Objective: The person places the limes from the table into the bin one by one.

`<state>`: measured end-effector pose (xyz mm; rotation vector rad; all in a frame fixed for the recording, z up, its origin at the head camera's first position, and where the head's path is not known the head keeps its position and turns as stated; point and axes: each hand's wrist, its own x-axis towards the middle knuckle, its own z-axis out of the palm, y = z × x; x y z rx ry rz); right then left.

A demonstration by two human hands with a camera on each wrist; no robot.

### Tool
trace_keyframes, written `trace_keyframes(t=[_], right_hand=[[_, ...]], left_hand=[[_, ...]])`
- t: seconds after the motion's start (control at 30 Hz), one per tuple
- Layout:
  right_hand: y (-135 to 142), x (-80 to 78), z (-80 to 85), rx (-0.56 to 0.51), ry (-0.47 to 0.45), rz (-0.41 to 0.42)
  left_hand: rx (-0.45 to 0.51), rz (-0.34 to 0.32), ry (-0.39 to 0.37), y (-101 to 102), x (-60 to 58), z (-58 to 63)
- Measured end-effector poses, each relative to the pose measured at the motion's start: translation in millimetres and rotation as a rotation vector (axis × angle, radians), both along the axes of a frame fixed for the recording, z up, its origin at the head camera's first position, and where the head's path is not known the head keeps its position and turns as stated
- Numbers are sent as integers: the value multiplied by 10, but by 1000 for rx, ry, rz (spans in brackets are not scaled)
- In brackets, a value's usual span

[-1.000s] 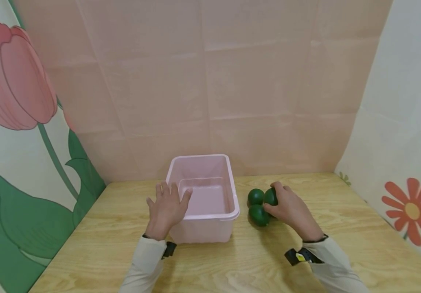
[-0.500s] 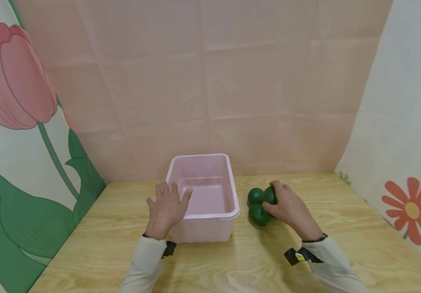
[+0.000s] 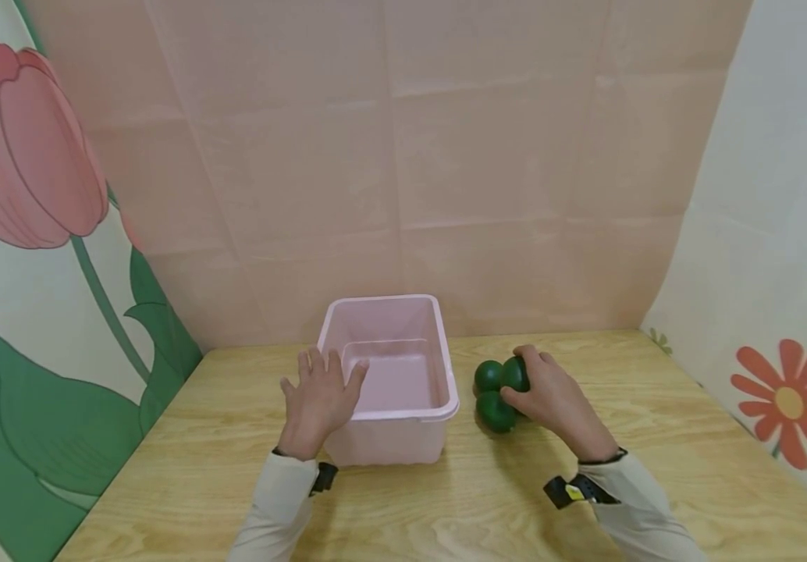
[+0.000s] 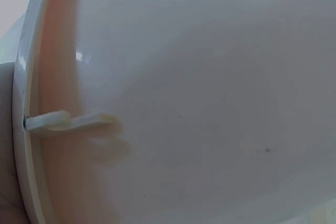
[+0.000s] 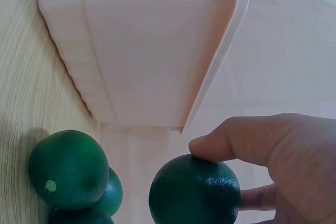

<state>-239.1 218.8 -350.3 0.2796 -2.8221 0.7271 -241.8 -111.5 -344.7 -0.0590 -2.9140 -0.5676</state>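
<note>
Close to the right of the pink plastic bin (image 3: 389,439) sits a small cluster of dark green limes (image 3: 495,412). My right hand (image 3: 554,402) pinches one lime (image 5: 194,191) between thumb and fingers. In the right wrist view that lime is apart from the other limes (image 5: 68,170), which rest on the table; some are partly hidden behind the front one. My left hand (image 3: 321,402) lies with spread, straight fingers at the bin's near left rim. The bin's outer wall (image 4: 210,103) fills the left wrist view, with a bit of hand at its left edge.
A light wood-grain table (image 3: 389,515) carries everything. Behind it rises a plain pinkish backdrop (image 3: 396,172). Printed panels stand at both sides, one with a tulip (image 3: 45,156), the other with a red flower (image 3: 790,402). No items show on the bin's floor (image 3: 392,382).
The right hand and its lime have shifted slightly up and to the left, toward the bin. My left hand and the bin stay where they were.
</note>
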Motion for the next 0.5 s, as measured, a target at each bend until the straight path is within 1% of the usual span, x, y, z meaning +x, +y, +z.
trace_keyframes(t=[0.2,0.5], right_hand=[[2,5,13,-9,15,6],[-8,2,10,-16,10,10]], left_hand=[[-2,-4,9,3,-4,4],[-15,-9,12,-7,4,-6]])
